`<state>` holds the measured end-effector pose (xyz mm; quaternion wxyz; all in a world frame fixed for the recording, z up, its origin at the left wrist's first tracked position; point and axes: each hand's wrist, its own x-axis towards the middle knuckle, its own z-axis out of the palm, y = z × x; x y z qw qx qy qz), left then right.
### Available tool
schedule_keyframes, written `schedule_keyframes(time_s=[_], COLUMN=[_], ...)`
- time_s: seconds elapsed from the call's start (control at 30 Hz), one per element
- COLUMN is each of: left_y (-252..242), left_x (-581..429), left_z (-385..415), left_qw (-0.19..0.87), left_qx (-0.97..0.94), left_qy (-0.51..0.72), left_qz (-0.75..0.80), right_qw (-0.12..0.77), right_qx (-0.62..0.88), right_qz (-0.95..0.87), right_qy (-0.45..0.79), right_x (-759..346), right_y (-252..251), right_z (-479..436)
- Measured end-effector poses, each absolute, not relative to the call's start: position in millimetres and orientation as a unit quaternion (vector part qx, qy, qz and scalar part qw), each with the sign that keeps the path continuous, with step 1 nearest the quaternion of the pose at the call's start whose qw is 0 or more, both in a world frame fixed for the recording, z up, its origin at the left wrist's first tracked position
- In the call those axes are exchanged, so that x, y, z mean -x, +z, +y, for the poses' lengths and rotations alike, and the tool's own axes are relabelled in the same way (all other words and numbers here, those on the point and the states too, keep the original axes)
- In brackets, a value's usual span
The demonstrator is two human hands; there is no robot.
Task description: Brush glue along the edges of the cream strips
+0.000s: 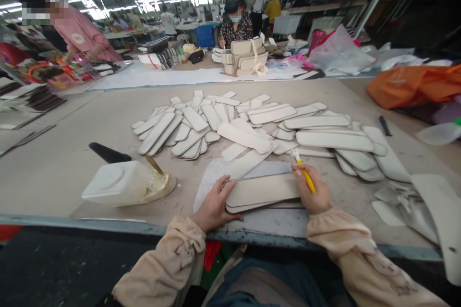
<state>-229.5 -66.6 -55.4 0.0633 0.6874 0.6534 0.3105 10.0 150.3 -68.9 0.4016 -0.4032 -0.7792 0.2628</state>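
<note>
Near the front edge of the table, my left hand [215,205] grips the left end of a long pale panel [264,190] with rounded corners, thumb below and fingers at the upper edge. At least one more panel lies under it. My right hand [315,194] is closed round a yellow-handled brush [306,177], its whitish tip pointing away from me, and the same hand touches the panel's right end. A white sheet [211,180] lies beneath. Beyond my hands spreads a loose heap of similar pale panels [272,114].
At left lies a cut-open white plastic bottle [111,180] with a brown stick [154,165] in it, beside a black-handled tool [110,152]. Pale scraps [406,206] and an orange bag [414,86] are at right. A masked co-worker [236,24] sits opposite, behind tied stacks [245,57].
</note>
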Motion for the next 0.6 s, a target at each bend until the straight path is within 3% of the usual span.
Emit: schedule_keyframes(time_s=[0.27,0.37,0.47,0.6], left_y=[-48.4,-45.0,-43.4,-44.3], left_x=[238.4,240.3,239.7,238.2], left_z=[-71.4,-75.2,-78.8,-80.2], left_qw=[0.107,0.100,0.072,0.005], left_qx=[-0.673,-0.666,-0.665,-0.667], left_qy=[0.336,0.366,0.391,0.408], left_qz=[0.651,0.642,0.633,0.623], right_qw=[0.450,0.490,0.440,0.379], right_qx=[0.390,0.372,0.365,0.383], right_qz=[-0.758,-0.680,-0.612,-0.560], right_qy=[0.268,0.399,0.546,0.629], right_x=[-13.3,-12.9,0.5,32.2], right_y=[-36.1,-12.9,3.3,9.9], right_z=[133.5,105.0,74.2,49.6])
